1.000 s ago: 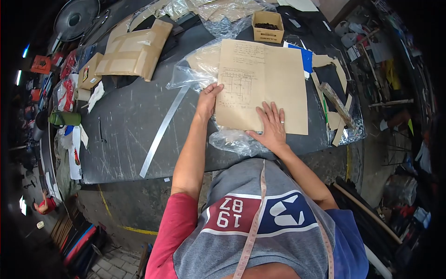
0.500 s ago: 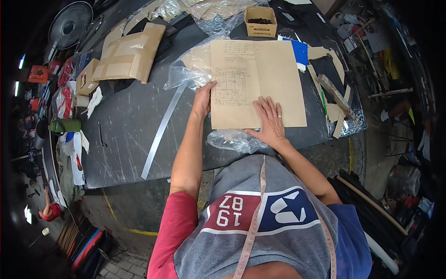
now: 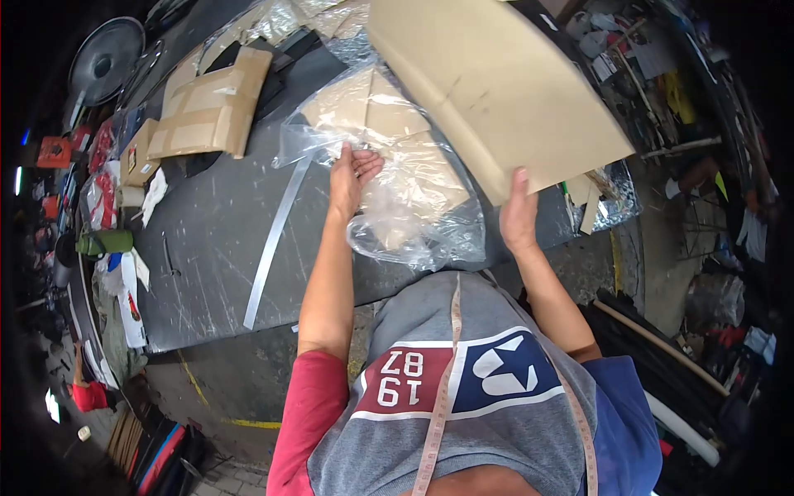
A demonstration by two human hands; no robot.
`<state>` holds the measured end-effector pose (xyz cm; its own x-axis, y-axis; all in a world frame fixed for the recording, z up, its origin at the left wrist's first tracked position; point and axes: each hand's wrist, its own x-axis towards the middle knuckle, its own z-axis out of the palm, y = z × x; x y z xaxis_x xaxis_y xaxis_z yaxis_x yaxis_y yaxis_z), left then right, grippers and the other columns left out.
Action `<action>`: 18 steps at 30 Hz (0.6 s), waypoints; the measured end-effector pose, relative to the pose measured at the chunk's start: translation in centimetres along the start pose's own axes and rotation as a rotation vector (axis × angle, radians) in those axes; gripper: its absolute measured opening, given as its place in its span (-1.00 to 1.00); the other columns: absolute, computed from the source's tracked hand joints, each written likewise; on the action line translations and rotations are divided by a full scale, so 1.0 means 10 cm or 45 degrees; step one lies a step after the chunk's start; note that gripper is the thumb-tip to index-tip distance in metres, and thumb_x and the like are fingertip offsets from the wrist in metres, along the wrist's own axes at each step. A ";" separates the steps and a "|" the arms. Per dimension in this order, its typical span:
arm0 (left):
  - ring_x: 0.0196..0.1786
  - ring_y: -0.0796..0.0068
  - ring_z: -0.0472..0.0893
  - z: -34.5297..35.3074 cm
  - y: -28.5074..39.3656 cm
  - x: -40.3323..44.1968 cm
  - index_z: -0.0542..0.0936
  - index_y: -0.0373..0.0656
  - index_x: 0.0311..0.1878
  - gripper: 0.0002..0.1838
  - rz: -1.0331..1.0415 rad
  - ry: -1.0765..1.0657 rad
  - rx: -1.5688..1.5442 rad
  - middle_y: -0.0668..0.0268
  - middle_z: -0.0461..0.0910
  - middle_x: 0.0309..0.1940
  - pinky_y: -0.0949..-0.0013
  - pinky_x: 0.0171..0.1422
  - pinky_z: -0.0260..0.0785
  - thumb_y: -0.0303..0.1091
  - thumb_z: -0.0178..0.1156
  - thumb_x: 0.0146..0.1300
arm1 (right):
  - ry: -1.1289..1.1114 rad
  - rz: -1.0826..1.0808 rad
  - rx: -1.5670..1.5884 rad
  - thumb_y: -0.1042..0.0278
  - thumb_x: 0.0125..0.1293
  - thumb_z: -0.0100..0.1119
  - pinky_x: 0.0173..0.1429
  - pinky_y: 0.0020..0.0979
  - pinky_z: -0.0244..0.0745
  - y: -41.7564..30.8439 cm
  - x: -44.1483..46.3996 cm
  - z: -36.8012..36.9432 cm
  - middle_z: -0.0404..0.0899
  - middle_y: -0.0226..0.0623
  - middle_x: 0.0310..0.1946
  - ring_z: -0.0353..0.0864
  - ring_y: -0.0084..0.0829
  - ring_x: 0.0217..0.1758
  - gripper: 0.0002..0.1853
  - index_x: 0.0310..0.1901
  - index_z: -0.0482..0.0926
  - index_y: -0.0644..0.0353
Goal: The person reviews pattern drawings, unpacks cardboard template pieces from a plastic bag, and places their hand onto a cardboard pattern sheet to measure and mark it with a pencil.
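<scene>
A large brown paper sheet (image 3: 504,99), bent and lifted off the table, is held at its lower edge by my right hand (image 3: 519,217), thumb on top and fingers hidden beneath. A few faint dark marks show on its face. My left hand (image 3: 354,178) is open, palm turned inward and fingers slightly curled, over the left side of a clear plastic bag (image 3: 413,240). Whether it touches the plastic I cannot tell. Flat brown card or paper pieces (image 3: 422,165) lie inside or under that bag.
A taped brown package (image 3: 211,103) and a small carton (image 3: 138,153) lie on the dark table (image 3: 207,273) at the left. A metal ruler-like strip (image 3: 277,244) rests left of my forearm. A fan (image 3: 107,59) stands at the back left. Scraps (image 3: 589,202) lie at the right edge.
My right hand has taken hold of the brown sheet and swung it up and right; its handwritten side no longer shows. The plastic bag beneath is uncovered. My left hand has let go of the sheet.
</scene>
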<state>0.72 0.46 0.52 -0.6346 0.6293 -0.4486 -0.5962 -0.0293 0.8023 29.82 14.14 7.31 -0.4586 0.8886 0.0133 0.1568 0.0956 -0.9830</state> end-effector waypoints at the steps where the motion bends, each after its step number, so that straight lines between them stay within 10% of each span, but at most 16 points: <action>1: -0.11 0.12 0.73 0.00 -0.01 0.02 0.56 -0.38 -0.15 -0.38 0.007 0.013 0.006 -0.02 0.68 -0.20 0.17 0.13 0.64 0.09 -0.16 0.62 | 0.024 0.002 -0.012 -0.13 0.63 -0.21 0.57 -0.18 0.19 -0.13 0.04 -0.04 0.23 -0.08 0.49 0.28 -0.19 0.52 -0.34 0.44 0.29 0.33; 4: -0.10 0.13 0.73 0.00 -0.02 0.01 0.55 -0.38 -0.16 -0.40 0.003 -0.009 0.028 -0.02 0.68 -0.21 0.18 0.13 0.65 0.06 -0.15 0.62 | 0.312 0.100 0.873 -0.16 0.62 -0.18 0.57 -0.17 0.19 -0.52 0.09 0.04 0.25 -0.14 0.49 0.30 -0.20 0.52 -0.28 0.50 0.15 0.34; 18: -0.06 0.17 0.73 -0.01 0.02 0.01 0.56 -0.37 -0.14 -0.44 -0.006 0.007 0.111 -0.02 0.69 -0.15 0.21 0.16 0.64 0.02 -0.14 0.63 | 0.456 0.291 1.023 -0.08 0.61 -0.07 0.45 -0.27 0.40 0.04 -0.10 -0.09 0.39 -0.15 0.38 0.44 -0.28 0.40 -0.33 0.45 0.20 0.35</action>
<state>0.50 0.50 0.55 -0.6348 0.6249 -0.4545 -0.5542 0.0417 0.8314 31.12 13.74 7.06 -0.1706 0.9466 -0.2736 -0.5084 -0.3224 -0.7985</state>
